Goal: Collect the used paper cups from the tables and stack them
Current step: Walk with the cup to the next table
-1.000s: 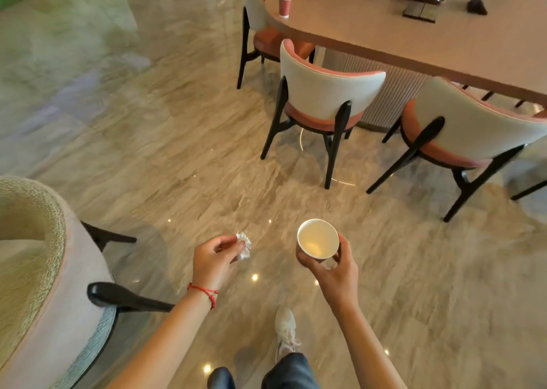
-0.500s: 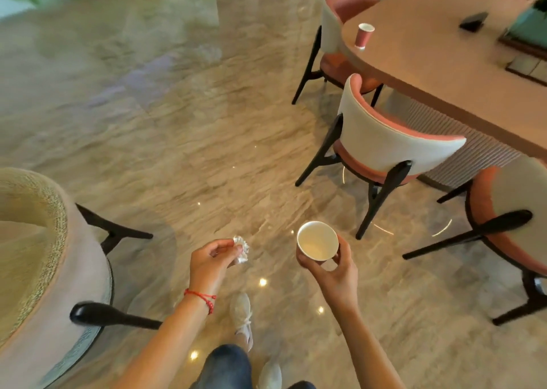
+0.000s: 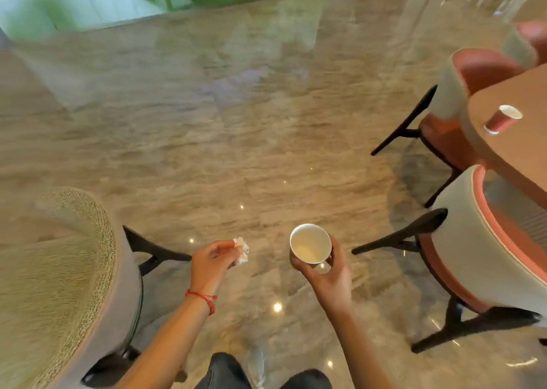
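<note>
Right now the right hand (image 3: pixel 327 280) forms a curled grip around a white paper cup (image 3: pixel 310 243), fingers wrapped round its lower wall from beneath and thumb on the side nearest the body, so the cup sits upright above the palm with its open mouth facing the camera. Its inside looks pale and empty, though blur hides any dregs. Just left of that grip, apart from it, the left hand (image 3: pixel 211 263) pinches a small crumpled white wad (image 3: pixel 241 251), probably tissue, between thumb and fingertips; the wad pokes out on the side toward the cup without touching it. A red string bracelet (image 3: pixel 202 298) circles the left wrist.

Well to the right of the cup-holding grip and farther from the body, a second paper cup (image 3: pixel 502 120), pink-walled with a white rim, stands on the brown worktop (image 3: pixel 521 158) near its rounded edge. Two pink-and-white chairs with black legs are drawn up to that worktop, the nearer one (image 3: pixel 473 240) just right of the right hand. Left of the left hand stands a woven-backed chair (image 3: pixel 68 270). Below both hands spreads a glossy marble floor (image 3: pixel 236 137), with dark trouser legs at the lower edge.
</note>
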The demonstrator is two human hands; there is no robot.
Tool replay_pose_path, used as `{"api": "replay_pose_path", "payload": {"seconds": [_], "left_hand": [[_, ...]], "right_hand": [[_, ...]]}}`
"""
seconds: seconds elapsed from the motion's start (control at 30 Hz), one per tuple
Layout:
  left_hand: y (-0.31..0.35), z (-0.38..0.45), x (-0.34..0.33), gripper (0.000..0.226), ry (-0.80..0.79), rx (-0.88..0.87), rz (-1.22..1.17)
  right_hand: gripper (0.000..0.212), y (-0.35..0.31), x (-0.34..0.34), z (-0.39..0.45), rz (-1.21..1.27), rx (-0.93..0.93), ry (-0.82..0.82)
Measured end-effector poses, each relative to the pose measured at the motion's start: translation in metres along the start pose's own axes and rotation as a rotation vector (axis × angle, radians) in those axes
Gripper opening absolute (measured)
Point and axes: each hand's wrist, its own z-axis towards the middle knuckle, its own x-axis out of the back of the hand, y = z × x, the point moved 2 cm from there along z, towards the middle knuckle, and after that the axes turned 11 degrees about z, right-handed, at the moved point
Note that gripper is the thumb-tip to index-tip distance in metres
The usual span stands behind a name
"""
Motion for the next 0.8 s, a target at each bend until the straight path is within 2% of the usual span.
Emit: {"api": "replay_pose_path", "payload": {"seconds": [0.23,0.5,0.8], "left_hand": [[0.048,0.091,-0.024,0.017,0.129,0.02,-0.059],[0.11,0.204,-0.062,0.012,0.27,0.034,-0.145],[0.163,0.301,-0.053,0.014,0.396,0.053,-0.196]], "right_hand": [[0.062,-0.012,-0.038,0.118,-0.021,-0.004,-0.154],[0.065,-0.032,-0.086,0.288,0.004,0.04,-0.312],[0.065,-0.057,-0.164,0.409,-0.052,0.089,-0.446]]}}
